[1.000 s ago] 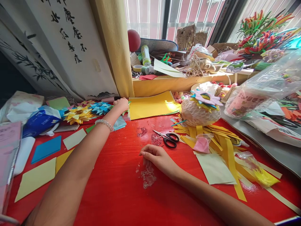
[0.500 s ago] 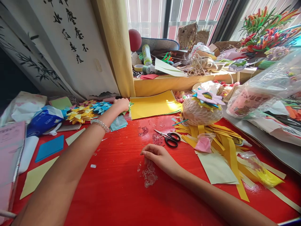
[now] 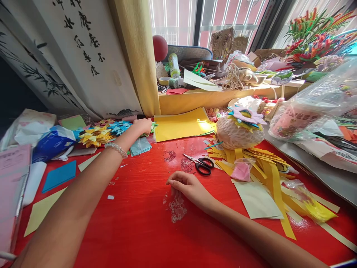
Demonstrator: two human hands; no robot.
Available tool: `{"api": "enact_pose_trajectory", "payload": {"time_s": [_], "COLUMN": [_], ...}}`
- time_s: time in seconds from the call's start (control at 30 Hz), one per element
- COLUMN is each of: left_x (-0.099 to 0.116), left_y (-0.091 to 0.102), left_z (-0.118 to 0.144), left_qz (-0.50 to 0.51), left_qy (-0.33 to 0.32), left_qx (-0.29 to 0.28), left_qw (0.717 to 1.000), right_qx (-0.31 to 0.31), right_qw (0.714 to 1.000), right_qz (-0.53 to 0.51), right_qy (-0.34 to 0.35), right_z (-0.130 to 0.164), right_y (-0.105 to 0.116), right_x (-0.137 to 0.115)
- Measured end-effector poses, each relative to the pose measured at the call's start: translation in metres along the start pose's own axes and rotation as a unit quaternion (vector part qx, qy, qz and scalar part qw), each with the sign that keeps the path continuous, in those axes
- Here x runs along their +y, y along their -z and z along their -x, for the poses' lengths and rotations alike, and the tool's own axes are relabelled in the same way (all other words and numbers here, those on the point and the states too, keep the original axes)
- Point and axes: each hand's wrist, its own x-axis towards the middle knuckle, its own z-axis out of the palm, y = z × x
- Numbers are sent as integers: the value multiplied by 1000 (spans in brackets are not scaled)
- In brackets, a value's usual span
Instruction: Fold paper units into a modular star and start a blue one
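Our left hand reaches the red table's far edge, fingers curled over a pink-and-black marker pen lying beside the folded blue paper stars. We'd best grip mid-barrel. Our right hand rests loosely curled, empty, near the black-handled scissors.

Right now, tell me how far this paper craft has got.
Done: folded yellow stars and blue stars lie piled. In hand: the left hand reaches beside those piles; the right hand rests on the table. Left: yellow sheets uncut, scissors idle.
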Motion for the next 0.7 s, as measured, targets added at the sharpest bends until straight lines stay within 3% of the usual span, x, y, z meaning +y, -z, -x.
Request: {"api": "enact_pose_trajectory", "payload": {"time_s": [0.3, 0.5, 0.7], "left_x": [-18, -30, -51], "left_y": [2, 5, 12], "left_z": [-14, -17, -20], "left_qz": [41, 95, 166], "left_qy": [24, -28, -62], "left_qx": [10, 24, 126], "left_qw": [999, 995, 976], "right_qx": [11, 9, 18], "right_qw": [1000, 1000, 1000], "right_qz": [-3, -5, 1], "right_qy": [8, 7, 0], "right_z": [-3, -3, 0], "right_y": [0, 0, 0], "right_x": [2, 3, 1]}}
